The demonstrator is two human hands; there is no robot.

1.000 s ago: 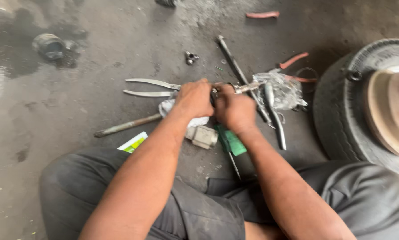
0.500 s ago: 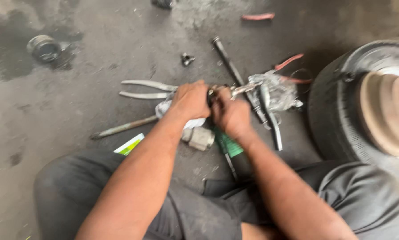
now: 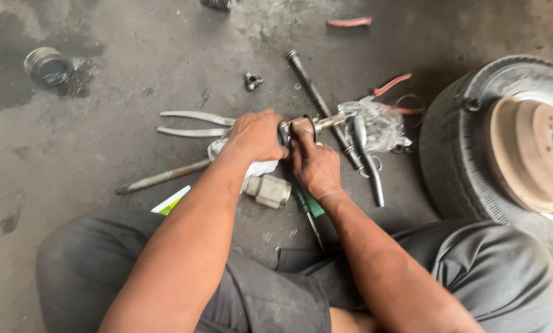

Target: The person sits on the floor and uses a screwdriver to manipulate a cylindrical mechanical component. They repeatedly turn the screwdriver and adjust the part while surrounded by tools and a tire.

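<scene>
Head view: stained grey concrete floor (image 3: 104, 80), metal can (image 3: 47, 65) far left, long-handled pliers (image 3: 193, 123) beside it. Left hand (image 3: 255, 137) clenched on metal shaft (image 3: 313, 123) at centre, just above floor; right hand (image 3: 315, 165) pinches its ring. Tyre (image 3: 461, 154) with rusty drum stands far right

Stained concrete floor (image 3: 104, 80) with pliers (image 3: 193, 123), rods, tyre (image 3: 455, 148), small can (image 3: 47, 65)
</scene>
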